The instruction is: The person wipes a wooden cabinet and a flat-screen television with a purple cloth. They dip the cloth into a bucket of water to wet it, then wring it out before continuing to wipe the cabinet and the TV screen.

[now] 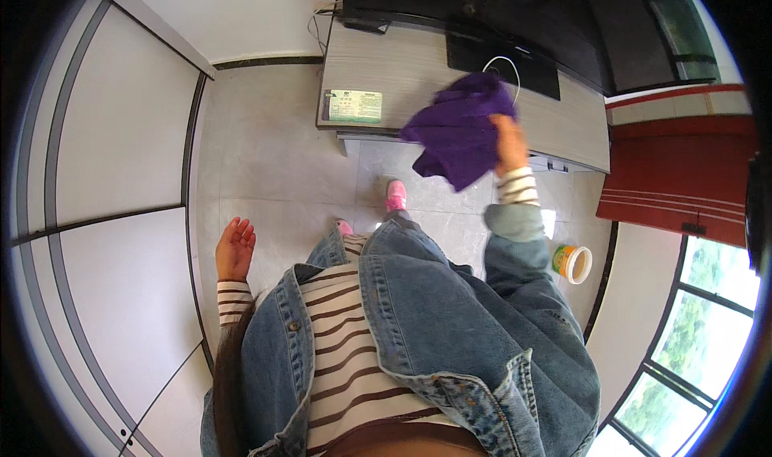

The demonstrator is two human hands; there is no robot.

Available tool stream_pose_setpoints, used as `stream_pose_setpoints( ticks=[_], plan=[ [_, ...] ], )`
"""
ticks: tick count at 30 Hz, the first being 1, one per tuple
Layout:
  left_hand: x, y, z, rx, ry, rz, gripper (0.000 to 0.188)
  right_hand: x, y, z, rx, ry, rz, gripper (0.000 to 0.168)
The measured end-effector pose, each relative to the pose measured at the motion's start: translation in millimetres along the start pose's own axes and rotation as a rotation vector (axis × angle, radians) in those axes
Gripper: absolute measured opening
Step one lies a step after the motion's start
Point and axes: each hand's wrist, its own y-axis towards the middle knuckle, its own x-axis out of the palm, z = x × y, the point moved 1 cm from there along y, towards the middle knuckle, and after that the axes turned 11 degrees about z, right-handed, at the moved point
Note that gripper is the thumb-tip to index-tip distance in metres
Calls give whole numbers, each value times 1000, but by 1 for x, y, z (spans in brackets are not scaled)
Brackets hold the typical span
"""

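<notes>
My right hand [511, 143] grips a purple cloth [461, 131] by its right side. The cloth hangs bunched and loose over the front edge of a grey wood-grain TV cabinet [410, 65]; whether it touches the top, I cannot tell. Part of a white cable [517, 74] shows behind it. My left hand [235, 249] is held out at my side above the floor, fingers apart and slightly curled, with nothing in it. On the cabinet's left front corner lies a flat printed packet [354, 106] bearing writing.
A large black television [482, 4] stands on the cabinet, with a small black box [366, 26] at its left. An open plastic bucket [572, 264] sits on the tiled floor [271, 155] to the right. Sliding wardrobe doors [120, 125] line the left; a red cabinet [675, 179] is at right.
</notes>
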Motion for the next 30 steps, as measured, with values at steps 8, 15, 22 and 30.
stream_pose_setpoints(
  ticks=[8, 15, 22, 30],
  plan=[
    [23, 8, -7, 0, -27, -43, 27, -188, 111, -31, -285, 77, 507, 30],
    [55, -16, -28, 28, -16, 42, 27, -149, 153, 25, -443, -986, 311, 28],
    [109, -55, -63, 73, 87, 5, 26, -33, 38, 57, -559, -408, -234, 12],
    [87, -72, -71, 20, 136, 88, 23, -2, 43, 281, 991, 14, -205, 47]
  ],
)
